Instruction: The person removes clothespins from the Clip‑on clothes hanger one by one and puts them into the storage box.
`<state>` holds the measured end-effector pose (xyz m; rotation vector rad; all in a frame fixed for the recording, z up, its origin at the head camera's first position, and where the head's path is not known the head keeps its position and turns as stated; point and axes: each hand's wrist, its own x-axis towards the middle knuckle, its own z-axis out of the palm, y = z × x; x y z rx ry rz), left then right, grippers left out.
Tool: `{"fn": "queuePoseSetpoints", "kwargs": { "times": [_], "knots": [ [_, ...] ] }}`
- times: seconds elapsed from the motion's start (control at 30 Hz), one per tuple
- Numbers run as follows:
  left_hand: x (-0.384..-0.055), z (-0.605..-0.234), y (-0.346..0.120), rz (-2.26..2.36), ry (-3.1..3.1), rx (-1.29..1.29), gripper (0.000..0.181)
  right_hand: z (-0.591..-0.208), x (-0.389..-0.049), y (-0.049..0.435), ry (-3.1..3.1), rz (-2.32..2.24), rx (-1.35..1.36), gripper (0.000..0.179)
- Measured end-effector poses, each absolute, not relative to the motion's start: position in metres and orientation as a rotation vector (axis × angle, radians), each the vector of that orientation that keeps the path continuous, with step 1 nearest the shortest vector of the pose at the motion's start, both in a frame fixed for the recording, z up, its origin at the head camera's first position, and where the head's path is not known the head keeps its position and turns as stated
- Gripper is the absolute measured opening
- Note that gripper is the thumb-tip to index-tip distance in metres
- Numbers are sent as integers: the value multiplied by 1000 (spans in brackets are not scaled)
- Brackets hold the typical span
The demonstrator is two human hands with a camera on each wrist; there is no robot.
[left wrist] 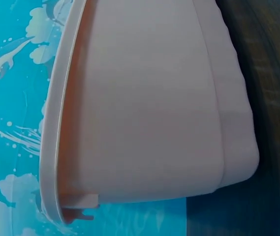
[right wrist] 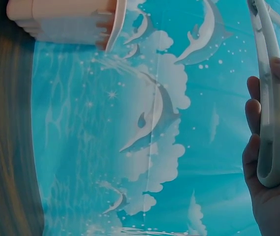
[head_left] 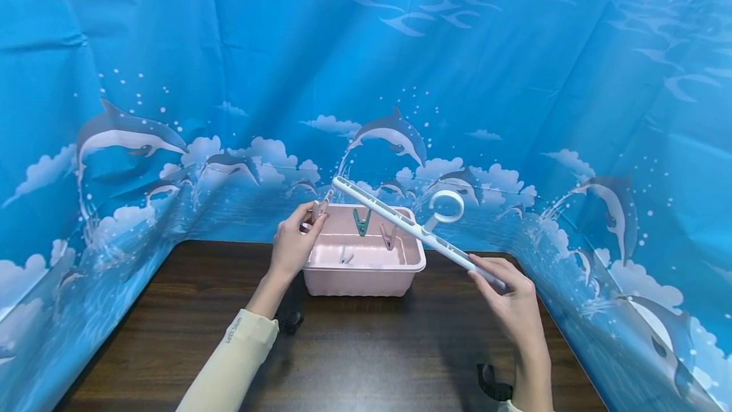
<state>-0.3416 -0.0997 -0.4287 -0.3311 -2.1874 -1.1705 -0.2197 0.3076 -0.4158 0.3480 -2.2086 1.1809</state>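
I log a creased blue sheet (head_left: 320,68) behind and on both sides, printed with leaping dolphins (head_left: 394,124) and pale clouds (head_left: 274,152). Below, I see a dark wood-grain tabletop (head_left: 366,355), far corners rounded, faint sheen.

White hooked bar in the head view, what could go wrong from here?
The white hooked bar might tip or twist, since the right hand grips it only near one end.

The small clip could slip and drop into the pink bin or beside it, as the left hand pinches it with just the fingertips.
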Motion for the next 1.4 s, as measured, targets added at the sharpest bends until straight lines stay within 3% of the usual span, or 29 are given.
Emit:
{"fn": "queuePoseSetpoints", "kwargs": {
  "times": [0.47, 0.7, 1.4],
  "knots": [
    [-352, -427, -84, -1043, -2735, -321, 31, -417, -217, 312, -2195, 1173, 287, 40],
    [-354, -429, -80, -988, -2784, -280, 25, -418, -217, 312, -2200, 1181, 272, 40],
    [-355, -433, -75, -1003, -2822, -283, 29, -417, -219, 313, -2251, 1107, 238, 37]
  ]
}}
